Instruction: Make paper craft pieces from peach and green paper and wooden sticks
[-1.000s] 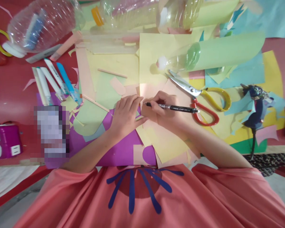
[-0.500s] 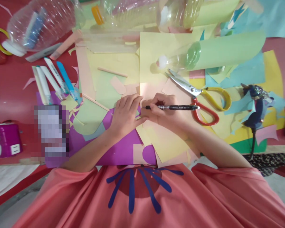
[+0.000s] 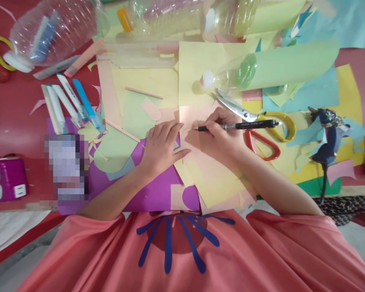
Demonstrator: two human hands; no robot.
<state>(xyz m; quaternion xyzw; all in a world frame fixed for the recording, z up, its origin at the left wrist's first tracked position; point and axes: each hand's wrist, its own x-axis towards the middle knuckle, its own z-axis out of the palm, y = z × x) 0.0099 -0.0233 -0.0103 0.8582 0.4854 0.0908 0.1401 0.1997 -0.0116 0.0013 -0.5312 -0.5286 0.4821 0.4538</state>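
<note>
My right hand (image 3: pixel 223 129) grips a black pen (image 3: pixel 252 124), its tip toward the left, at or just above a pale pink sheet of paper (image 3: pixel 197 152). A faint curved line shows on that paper left of the tip. My left hand (image 3: pixel 162 142) lies flat with fingers stretched out, over the paper's left edge. Scissors (image 3: pixel 246 115) with one yellow and one red handle lie partly open beyond my right hand, the pen crossing over them. Purple paper (image 3: pixel 152 190) and yellow paper (image 3: pixel 219 186) lie under and around the pink sheet.
Several markers (image 3: pixel 67 101) lie at the left, above a blurred-out phone-like object (image 3: pixel 68 166). A clear bottle with green paper (image 3: pixel 292 65) lies beyond the scissors. More plastic bottles (image 3: pixel 61 32) line the back. A dark blue glue gun (image 3: pixel 328 138) rests at the right among paper scraps.
My right hand has moved right and slightly away from me with the pen, uncovering a curved line on the pink paper. My left hand has stayed put.
</note>
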